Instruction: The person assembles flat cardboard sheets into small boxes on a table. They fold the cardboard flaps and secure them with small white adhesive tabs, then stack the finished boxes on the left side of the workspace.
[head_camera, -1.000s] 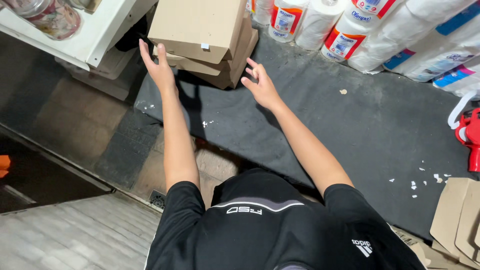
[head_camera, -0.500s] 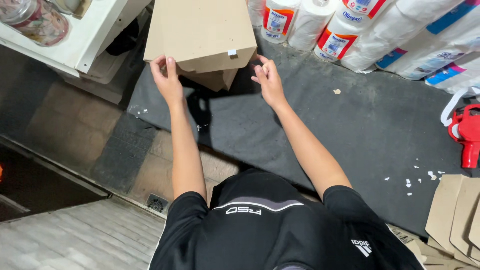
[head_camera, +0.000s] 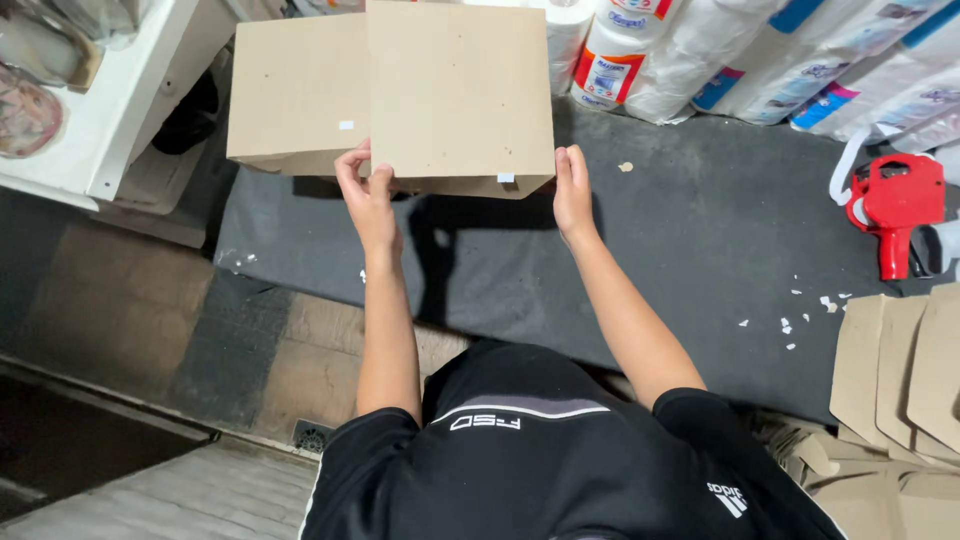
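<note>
I hold a flat brown paper bag (head_camera: 460, 95) up above the dark mat (head_camera: 680, 260), one hand on each lower corner. My left hand (head_camera: 366, 195) pinches its lower left corner with thumb and fingers. My right hand (head_camera: 572, 190) grips the lower right edge, fingers behind the bag. A second flat brown bag (head_camera: 295, 90) lies just to the left, partly under the raised one, and my left hand overlaps its lower edge.
Wrapped paper rolls (head_camera: 700, 60) stand along the back of the mat. A red label gun (head_camera: 895, 200) lies at the right, with paper scraps (head_camera: 800, 310) near it. Folded brown bags (head_camera: 900, 370) are piled at the lower right. A white shelf (head_camera: 110, 110) with jars is at the upper left.
The bags lay stacked at the back of the mat with my hands on their sides. Now one bag is lifted flat in both hands, and another lies exposed to its left.
</note>
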